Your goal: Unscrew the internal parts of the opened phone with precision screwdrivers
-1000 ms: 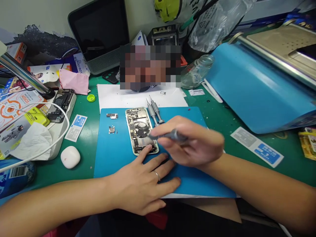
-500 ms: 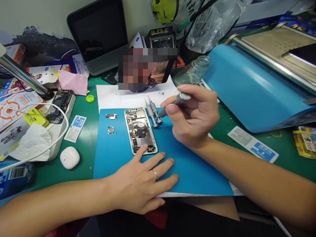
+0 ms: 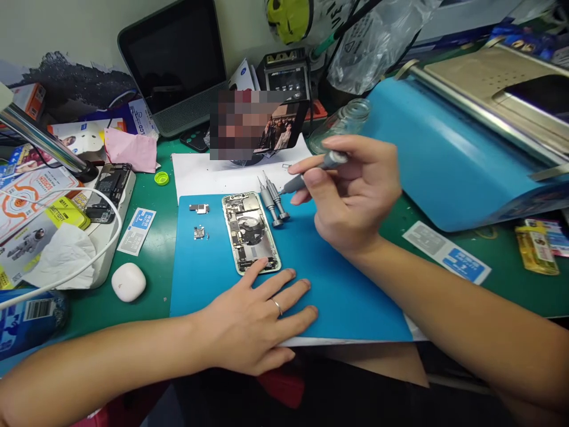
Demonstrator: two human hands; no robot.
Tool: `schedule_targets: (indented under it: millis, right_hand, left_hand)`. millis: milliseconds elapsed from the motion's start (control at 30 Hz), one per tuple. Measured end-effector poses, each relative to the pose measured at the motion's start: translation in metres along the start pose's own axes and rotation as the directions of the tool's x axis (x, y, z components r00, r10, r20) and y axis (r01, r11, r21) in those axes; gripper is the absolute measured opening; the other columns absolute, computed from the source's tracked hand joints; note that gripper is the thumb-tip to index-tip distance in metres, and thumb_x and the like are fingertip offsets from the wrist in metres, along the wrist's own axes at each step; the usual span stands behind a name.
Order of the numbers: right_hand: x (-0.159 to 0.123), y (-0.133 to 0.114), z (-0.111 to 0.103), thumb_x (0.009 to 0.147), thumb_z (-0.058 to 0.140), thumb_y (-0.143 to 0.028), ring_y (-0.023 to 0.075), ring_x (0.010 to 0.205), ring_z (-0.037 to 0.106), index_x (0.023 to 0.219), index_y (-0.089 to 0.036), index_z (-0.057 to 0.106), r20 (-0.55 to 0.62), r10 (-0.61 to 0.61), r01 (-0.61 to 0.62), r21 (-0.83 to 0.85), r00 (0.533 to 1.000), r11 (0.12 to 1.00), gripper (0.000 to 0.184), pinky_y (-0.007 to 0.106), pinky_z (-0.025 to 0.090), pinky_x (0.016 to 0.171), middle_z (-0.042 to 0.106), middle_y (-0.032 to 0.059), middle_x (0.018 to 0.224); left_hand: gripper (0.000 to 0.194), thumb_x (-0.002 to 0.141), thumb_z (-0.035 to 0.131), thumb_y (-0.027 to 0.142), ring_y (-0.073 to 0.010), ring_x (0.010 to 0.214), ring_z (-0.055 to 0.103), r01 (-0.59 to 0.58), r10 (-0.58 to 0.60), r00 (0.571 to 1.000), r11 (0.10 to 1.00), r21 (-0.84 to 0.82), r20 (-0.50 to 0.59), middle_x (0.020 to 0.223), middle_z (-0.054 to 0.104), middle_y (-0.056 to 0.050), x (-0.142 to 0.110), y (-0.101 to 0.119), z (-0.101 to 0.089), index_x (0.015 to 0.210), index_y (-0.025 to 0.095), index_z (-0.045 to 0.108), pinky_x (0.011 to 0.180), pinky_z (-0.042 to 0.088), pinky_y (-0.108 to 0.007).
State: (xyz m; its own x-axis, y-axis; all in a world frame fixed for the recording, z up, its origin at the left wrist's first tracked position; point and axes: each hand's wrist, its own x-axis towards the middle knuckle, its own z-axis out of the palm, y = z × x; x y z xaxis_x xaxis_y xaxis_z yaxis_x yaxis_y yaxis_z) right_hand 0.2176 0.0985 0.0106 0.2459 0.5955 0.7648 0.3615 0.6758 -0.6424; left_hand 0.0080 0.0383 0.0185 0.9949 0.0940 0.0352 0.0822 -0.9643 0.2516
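Observation:
An opened phone [image 3: 255, 231] lies on a blue mat [image 3: 204, 290], its battery, boards and round coil exposed. The thumb of my left hand [image 3: 258, 314] touches the phone's lower edge, while the other fingers spread flat on the mat. Raised above the mat's right side, my right hand [image 3: 358, 198] pinches a slim grey screwdriver [image 3: 306, 178] with its tip pointing left and down. Two more screwdrivers [image 3: 273, 201] with grey handles lie beside the phone, near that tip. Left of the phone sit small metal phone parts [image 3: 199, 232] and a little shield piece [image 3: 199, 209].
Behind the mat stand a propped phone [image 3: 287, 124], a dark screen device [image 3: 173, 59] and a glass jar [image 3: 342, 124]. A blue-covered machine [image 3: 413, 154] is at right. At left are a white case [image 3: 128, 282], a white cable [image 3: 118, 204] and another opened phone [image 3: 109, 187].
My right hand has shifted slightly up, and the screwdriver tip has lifted away from the two lying screwdrivers. My left hand stays at the phone. The camera view has moved a little.

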Motion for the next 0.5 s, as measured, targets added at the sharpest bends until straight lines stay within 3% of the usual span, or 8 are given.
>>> schedule_targets:
  millis: [67,133,233,333,400,500]
  right_hand:
    - [0.007,-0.003,-0.006,0.097,0.067,-0.029,0.0119,0.064,0.072,0.119,-0.034,0.062,0.087,0.122,-0.123,0.009,0.989,0.992,0.023,0.024,0.059,0.048,0.075,-0.0028,0.095]
    - [0.011,-0.005,-0.017,0.098,0.065,-0.027,0.0127,0.061,0.072,0.119,-0.034,0.061,0.15,0.174,-0.17,-0.04,0.973,0.985,0.022,0.028,0.062,0.053,0.077,-0.0034,0.098]
    - [0.003,-0.002,-0.037,0.097,0.065,-0.024,0.0193,0.079,0.079,0.12,-0.035,0.063,0.199,0.053,-0.001,-0.253,0.979,0.967,0.026,0.033,0.065,0.062,0.078,-0.003,0.109]
    - [-0.013,0.009,-0.052,0.092,0.069,-0.014,0.0214,0.082,0.08,0.121,-0.033,0.063,0.219,-0.22,0.298,-0.447,0.951,0.843,0.035,0.03,0.062,0.06,0.081,-0.0015,0.11]
    - [-0.02,0.016,-0.055,0.092,0.067,-0.011,0.0221,0.086,0.081,0.118,-0.028,0.063,0.243,-0.245,0.337,-0.49,0.939,0.804,0.031,0.029,0.063,0.064,0.081,0.002,0.112]
    - [-0.023,0.024,-0.054,0.095,0.06,-0.012,0.022,0.09,0.081,0.112,-0.024,0.066,0.345,-0.142,0.32,-0.54,0.928,0.779,0.022,0.03,0.065,0.074,0.078,0.0049,0.119]
  left_hand:
    - [0.056,0.101,0.046,0.046,-0.0385,0.145,0.04,-0.008,0.008,1.0,1.0,0.0,-0.003,0.158,0.043,-0.018,-0.001,-0.001,0.0,0.147,0.014,0.048,0.118,0.032,-0.062]
    - [0.057,0.101,0.046,0.046,-0.0393,0.145,0.041,-0.012,0.012,1.0,1.0,0.002,-0.009,0.158,0.043,-0.019,-0.002,-0.002,0.0,0.147,0.013,0.048,0.12,0.031,-0.059]
    - [0.059,0.101,0.047,0.047,-0.0411,0.147,0.039,-0.013,0.013,1.0,1.0,0.009,-0.019,0.159,0.041,-0.023,-0.003,-0.002,0.003,0.148,0.011,0.046,0.122,0.03,-0.055]
    - [0.061,0.101,0.047,0.046,-0.0422,0.149,0.037,-0.027,0.027,0.999,1.0,0.008,-0.024,0.159,0.039,-0.026,-0.003,-0.001,0.007,0.148,0.008,0.046,0.122,0.031,-0.055]
    - [0.061,0.101,0.048,0.045,-0.042,0.149,0.037,-0.038,0.038,0.999,0.999,0.001,-0.027,0.159,0.039,-0.026,-0.003,-0.002,0.008,0.148,0.007,0.046,0.122,0.031,-0.055]
    - [0.061,0.101,0.048,0.045,-0.0417,0.149,0.037,-0.042,0.041,0.999,0.999,-0.013,-0.028,0.159,0.039,-0.026,-0.004,-0.002,0.008,0.148,0.006,0.047,0.123,0.03,-0.055]
